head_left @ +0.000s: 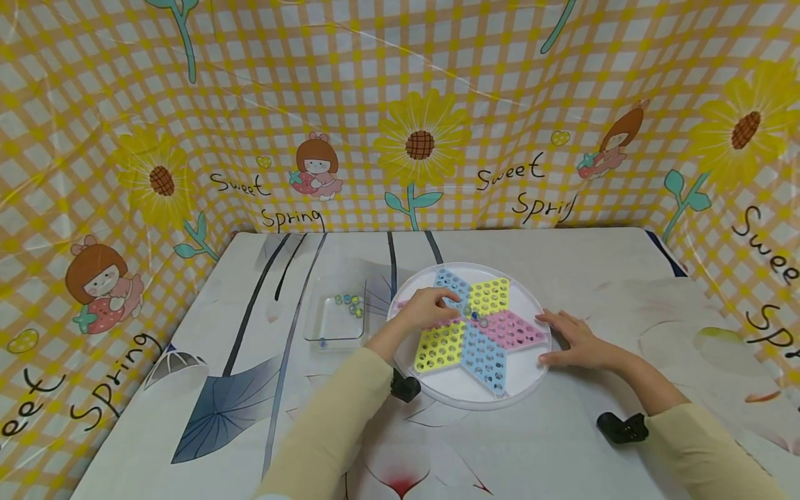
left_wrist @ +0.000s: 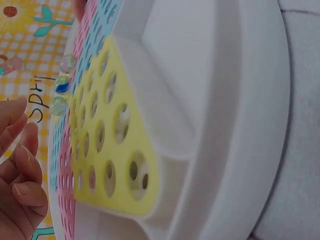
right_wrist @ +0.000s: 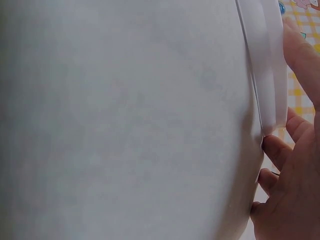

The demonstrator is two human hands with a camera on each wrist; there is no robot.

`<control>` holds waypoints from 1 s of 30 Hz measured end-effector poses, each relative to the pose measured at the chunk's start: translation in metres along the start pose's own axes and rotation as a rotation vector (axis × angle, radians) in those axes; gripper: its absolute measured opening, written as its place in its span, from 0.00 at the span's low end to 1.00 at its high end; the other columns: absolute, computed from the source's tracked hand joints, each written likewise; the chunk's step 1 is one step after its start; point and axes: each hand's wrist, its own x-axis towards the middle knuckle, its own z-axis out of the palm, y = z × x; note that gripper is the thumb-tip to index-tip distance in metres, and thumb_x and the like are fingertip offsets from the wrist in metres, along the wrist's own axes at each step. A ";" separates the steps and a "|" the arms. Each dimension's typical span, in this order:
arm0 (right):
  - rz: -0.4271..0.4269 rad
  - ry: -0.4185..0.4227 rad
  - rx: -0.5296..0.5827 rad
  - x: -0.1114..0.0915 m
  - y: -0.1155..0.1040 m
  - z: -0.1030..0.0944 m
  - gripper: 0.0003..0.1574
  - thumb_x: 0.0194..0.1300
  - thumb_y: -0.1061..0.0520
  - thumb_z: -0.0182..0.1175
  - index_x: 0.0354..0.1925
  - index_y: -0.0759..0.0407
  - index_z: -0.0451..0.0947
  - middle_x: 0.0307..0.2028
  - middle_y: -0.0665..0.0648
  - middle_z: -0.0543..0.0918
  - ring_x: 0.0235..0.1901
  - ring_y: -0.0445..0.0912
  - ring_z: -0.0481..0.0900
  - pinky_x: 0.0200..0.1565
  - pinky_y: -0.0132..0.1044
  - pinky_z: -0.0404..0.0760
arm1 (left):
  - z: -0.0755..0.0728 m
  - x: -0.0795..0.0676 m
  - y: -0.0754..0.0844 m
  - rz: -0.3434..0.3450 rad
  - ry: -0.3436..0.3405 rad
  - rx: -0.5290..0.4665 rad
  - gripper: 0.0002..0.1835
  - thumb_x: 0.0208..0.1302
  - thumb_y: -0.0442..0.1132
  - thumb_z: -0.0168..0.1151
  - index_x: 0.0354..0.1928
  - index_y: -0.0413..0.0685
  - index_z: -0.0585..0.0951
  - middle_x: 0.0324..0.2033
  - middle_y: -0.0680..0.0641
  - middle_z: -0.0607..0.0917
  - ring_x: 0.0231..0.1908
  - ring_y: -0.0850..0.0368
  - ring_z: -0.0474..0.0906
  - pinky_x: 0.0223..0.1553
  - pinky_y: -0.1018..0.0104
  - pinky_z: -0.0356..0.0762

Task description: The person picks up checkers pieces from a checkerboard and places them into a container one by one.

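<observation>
A round white Chinese checkers board [head_left: 400,361] carries a star of pink, blue and yellow pegged-hole sections. Three glass marbles sit in a row near its middle, among them a blue one [left_wrist: 62,86] between two clearer ones. My left hand [head_left: 427,310] hovers over the star with fingers loosely bent. In the left wrist view its fingertips [left_wrist: 31,137] are beside the marbles, with nothing seen between them. At the board's right side, my right hand [head_left: 578,340] touches the rim [right_wrist: 272,65] with spread fingers.
Left of the board stands a clear plastic box [head_left: 307,323] with several marbles [head_left: 353,301] inside. A bluish marble [head_left: 322,343] shows at its near edge. A patterned cloth [head_left: 244,430] covers the table, and a yellow checked curtain [head_left: 375,62] surrounds the back and sides.
</observation>
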 end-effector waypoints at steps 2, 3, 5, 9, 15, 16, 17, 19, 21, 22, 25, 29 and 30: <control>0.002 0.000 -0.001 0.000 -0.001 0.000 0.54 0.48 0.45 0.67 0.64 0.66 0.53 0.65 0.77 0.46 0.63 0.74 0.34 0.53 0.74 0.37 | 0.003 0.001 0.001 0.007 -0.007 -0.005 0.17 0.61 0.41 0.60 0.52 0.48 0.77 0.22 0.52 0.76 0.18 0.61 0.69 0.18 0.74 0.67; -0.004 0.002 0.001 0.000 -0.001 0.000 0.54 0.48 0.45 0.67 0.64 0.66 0.53 0.65 0.77 0.46 0.62 0.74 0.34 0.53 0.74 0.37 | 0.004 0.001 0.001 0.011 -0.013 -0.005 0.17 0.61 0.41 0.60 0.53 0.48 0.77 0.22 0.52 0.77 0.18 0.60 0.70 0.19 0.74 0.67; -0.014 0.010 0.006 -0.001 0.000 0.000 0.54 0.48 0.44 0.66 0.64 0.66 0.53 0.65 0.77 0.46 0.62 0.74 0.34 0.52 0.74 0.37 | 0.006 0.003 0.001 0.018 -0.015 0.004 0.18 0.61 0.41 0.60 0.53 0.49 0.77 0.23 0.52 0.77 0.19 0.61 0.71 0.20 0.74 0.67; -0.063 0.032 0.029 -0.001 0.006 0.003 0.52 0.50 0.44 0.65 0.64 0.64 0.53 0.65 0.77 0.47 0.62 0.74 0.33 0.51 0.75 0.35 | 0.011 0.006 0.002 0.019 -0.014 0.034 0.19 0.60 0.41 0.61 0.54 0.50 0.76 0.24 0.52 0.77 0.22 0.62 0.72 0.22 0.74 0.67; -0.048 0.023 0.024 0.000 0.002 0.001 0.53 0.48 0.44 0.66 0.63 0.65 0.54 0.64 0.78 0.47 0.62 0.75 0.34 0.52 0.75 0.36 | 0.018 0.008 0.007 -0.018 0.000 0.087 0.19 0.60 0.41 0.61 0.54 0.53 0.76 0.28 0.53 0.76 0.25 0.64 0.70 0.25 0.75 0.68; -0.037 0.019 0.019 0.000 0.000 0.001 0.53 0.48 0.45 0.67 0.63 0.66 0.54 0.64 0.78 0.47 0.62 0.75 0.34 0.52 0.74 0.37 | 0.019 0.008 0.008 -0.030 0.004 0.089 0.19 0.60 0.41 0.61 0.54 0.54 0.77 0.29 0.54 0.76 0.26 0.64 0.70 0.26 0.75 0.68; -0.028 0.015 0.014 0.000 -0.001 0.000 0.53 0.48 0.45 0.67 0.64 0.66 0.54 0.64 0.78 0.48 0.62 0.74 0.35 0.52 0.74 0.37 | 0.020 0.008 0.008 -0.044 0.006 0.089 0.18 0.60 0.42 0.61 0.54 0.54 0.77 0.29 0.54 0.76 0.27 0.64 0.69 0.27 0.75 0.68; -0.012 0.008 0.007 0.000 -0.003 0.000 0.53 0.47 0.46 0.67 0.64 0.65 0.54 0.65 0.78 0.48 0.62 0.74 0.35 0.53 0.74 0.38 | 0.022 0.007 0.009 -0.069 0.014 0.093 0.18 0.60 0.42 0.61 0.54 0.55 0.77 0.31 0.54 0.76 0.29 0.64 0.69 0.29 0.75 0.68; -0.004 0.006 0.000 0.000 -0.004 0.000 0.53 0.48 0.46 0.67 0.64 0.65 0.54 0.65 0.78 0.48 0.62 0.74 0.35 0.53 0.74 0.38 | 0.023 0.007 0.010 -0.089 0.023 0.108 0.18 0.60 0.43 0.61 0.53 0.57 0.77 0.32 0.55 0.77 0.30 0.65 0.70 0.30 0.75 0.68; -0.004 0.007 -0.004 0.000 -0.004 0.000 0.53 0.48 0.47 0.67 0.64 0.65 0.53 0.64 0.78 0.48 0.62 0.74 0.35 0.53 0.74 0.38 | 0.023 0.007 0.011 -0.094 0.028 0.120 0.18 0.60 0.43 0.61 0.53 0.57 0.77 0.33 0.55 0.77 0.30 0.65 0.70 0.30 0.74 0.67; -0.002 0.009 -0.014 0.000 -0.003 0.000 0.53 0.48 0.46 0.67 0.64 0.66 0.54 0.64 0.78 0.48 0.62 0.74 0.36 0.53 0.74 0.38 | 0.024 0.007 0.012 -0.105 0.038 0.147 0.17 0.59 0.44 0.62 0.52 0.58 0.78 0.35 0.54 0.79 0.31 0.65 0.71 0.31 0.74 0.67; 0.001 0.008 -0.018 0.000 -0.004 0.000 0.53 0.48 0.46 0.67 0.64 0.66 0.54 0.64 0.78 0.48 0.62 0.74 0.36 0.53 0.74 0.39 | 0.025 0.009 0.011 -0.120 0.051 0.172 0.17 0.59 0.45 0.62 0.51 0.60 0.78 0.37 0.54 0.80 0.33 0.65 0.72 0.33 0.73 0.67; 0.002 0.007 -0.017 0.000 -0.004 0.000 0.53 0.48 0.45 0.67 0.64 0.65 0.54 0.64 0.78 0.48 0.62 0.74 0.35 0.53 0.74 0.39 | 0.026 0.010 0.010 -0.125 0.056 0.178 0.17 0.59 0.46 0.62 0.51 0.60 0.78 0.37 0.55 0.80 0.33 0.65 0.72 0.33 0.73 0.66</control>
